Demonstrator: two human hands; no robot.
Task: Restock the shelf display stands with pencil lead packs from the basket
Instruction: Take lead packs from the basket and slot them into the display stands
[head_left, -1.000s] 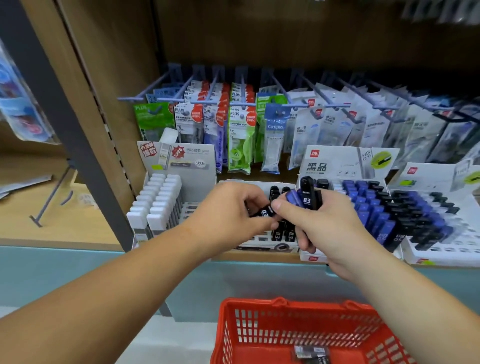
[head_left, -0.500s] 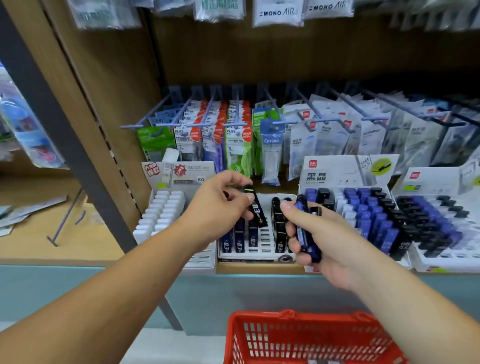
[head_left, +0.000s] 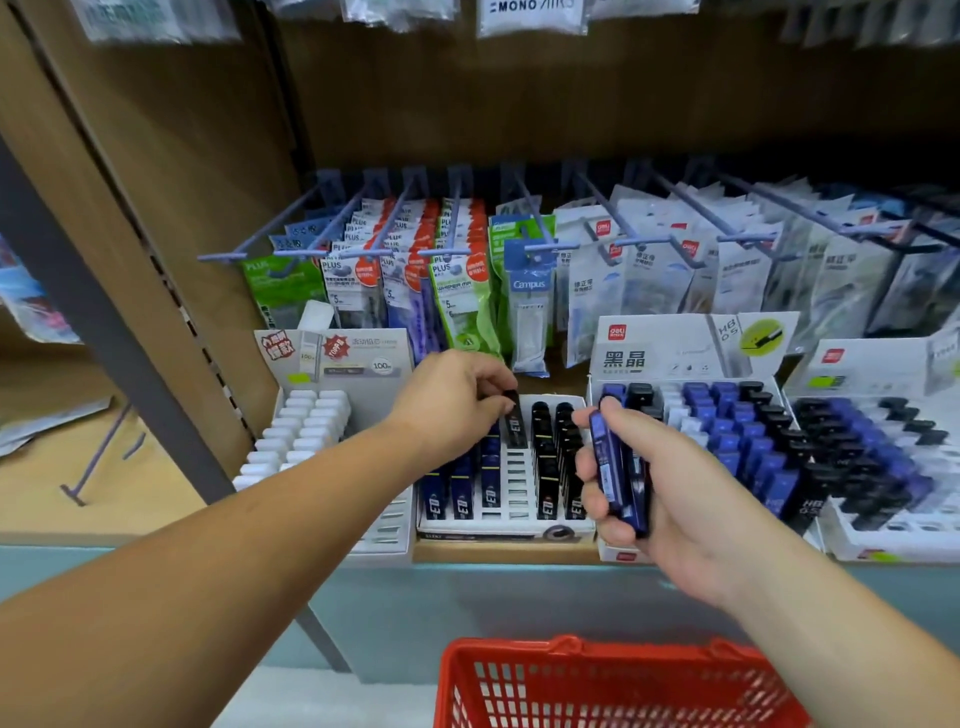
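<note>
My left hand (head_left: 449, 402) pinches one black pencil lead pack (head_left: 513, 421) by its top, standing it in a slot of the white middle display stand (head_left: 514, 501). That stand holds several blue and black packs in rows. My right hand (head_left: 639, 467) grips a bundle of blue lead packs (head_left: 618, 467) upright, just right of the stand's front. The red basket (head_left: 613, 686) sits below at the bottom edge; its contents are out of sight.
A stand of white packs (head_left: 306, 431) is left of the middle stand. Two fuller stands (head_left: 737, 447) of blue and black packs stand to the right. Correction tape packets (head_left: 457, 291) hang on hooks behind. A grey upright post (head_left: 119, 338) runs down the left.
My left hand has carried the black pack from my right hand's bundle down into the middle stand. My right hand has drawn slightly right and lower. The camera has tilted up.
</note>
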